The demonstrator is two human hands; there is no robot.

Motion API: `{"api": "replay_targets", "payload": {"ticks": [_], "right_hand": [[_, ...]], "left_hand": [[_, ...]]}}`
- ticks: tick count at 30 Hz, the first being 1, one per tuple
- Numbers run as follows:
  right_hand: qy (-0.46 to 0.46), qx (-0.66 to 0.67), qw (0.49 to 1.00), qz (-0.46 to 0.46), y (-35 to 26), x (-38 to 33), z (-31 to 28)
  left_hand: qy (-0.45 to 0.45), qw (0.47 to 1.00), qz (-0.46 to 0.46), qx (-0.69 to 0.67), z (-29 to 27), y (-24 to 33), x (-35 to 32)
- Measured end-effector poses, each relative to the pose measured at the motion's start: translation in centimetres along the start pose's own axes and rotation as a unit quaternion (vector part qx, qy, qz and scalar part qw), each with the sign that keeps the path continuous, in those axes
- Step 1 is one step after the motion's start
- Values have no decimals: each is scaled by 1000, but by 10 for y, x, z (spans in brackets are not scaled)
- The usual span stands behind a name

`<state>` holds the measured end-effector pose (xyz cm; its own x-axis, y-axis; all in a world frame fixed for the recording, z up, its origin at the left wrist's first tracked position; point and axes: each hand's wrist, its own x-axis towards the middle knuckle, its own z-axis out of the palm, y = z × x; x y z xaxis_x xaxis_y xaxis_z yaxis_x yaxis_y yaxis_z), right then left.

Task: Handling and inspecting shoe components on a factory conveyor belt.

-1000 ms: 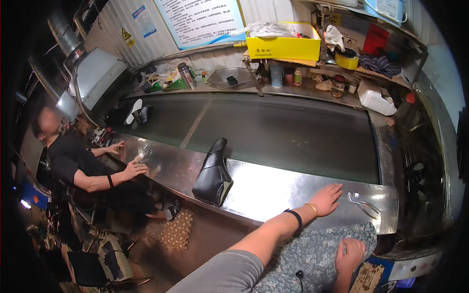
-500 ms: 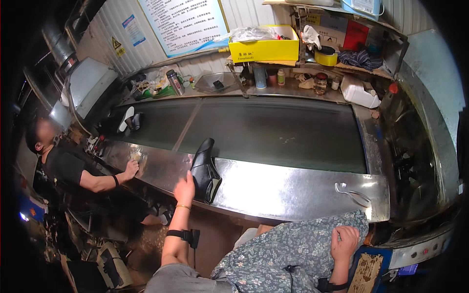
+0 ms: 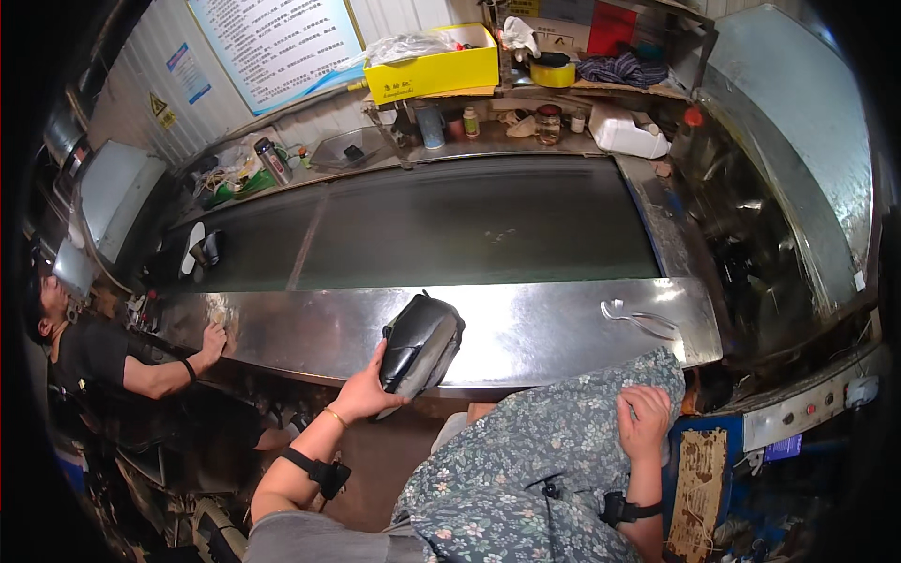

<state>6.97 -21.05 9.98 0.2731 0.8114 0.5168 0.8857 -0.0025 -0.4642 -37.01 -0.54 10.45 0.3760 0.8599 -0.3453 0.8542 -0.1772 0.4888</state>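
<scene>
A black leather shoe (image 3: 422, 342) is in my left hand (image 3: 364, 389), with the thumb along its side and the other fingers partly hidden behind it. The shoe is tilted over the near edge of the metal ledge (image 3: 544, 352), and part of its greyish underside shows. My right hand (image 3: 643, 418) rests on the floral apron (image 3: 526, 450) over my lap. Its fingers are loosely bent and I see nothing in them. Metal pincers (image 3: 638, 319) lie on the ledge beyond the right hand.
Behind the ledge runs a dark conveyor belt (image 3: 469, 225), with a black shoe and a pale sole (image 3: 194, 249) at its left. A co-worker (image 3: 103, 352) sits at left, one hand over the ledge. A yellow box (image 3: 432, 70) and a white jug (image 3: 629, 129) stand at the back.
The shoe has come off its upright stance on the ledge and is tipped over, its toe no longer pointing away. My left hand has moved round its lower end. The whole view has shifted.
</scene>
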Motion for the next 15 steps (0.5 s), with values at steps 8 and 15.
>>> {"api": "replay_targets", "payload": {"ticks": [8, 15], "right_hand": [[-68, 255, 942, 207, -6, 10, -10], [146, 234, 941, 198, -53, 54, -90]], "left_hand": [[-89, 906, 85, -404, 34, 110, -19], [-266, 898, 349, -29, 34, 275, -38]]}}
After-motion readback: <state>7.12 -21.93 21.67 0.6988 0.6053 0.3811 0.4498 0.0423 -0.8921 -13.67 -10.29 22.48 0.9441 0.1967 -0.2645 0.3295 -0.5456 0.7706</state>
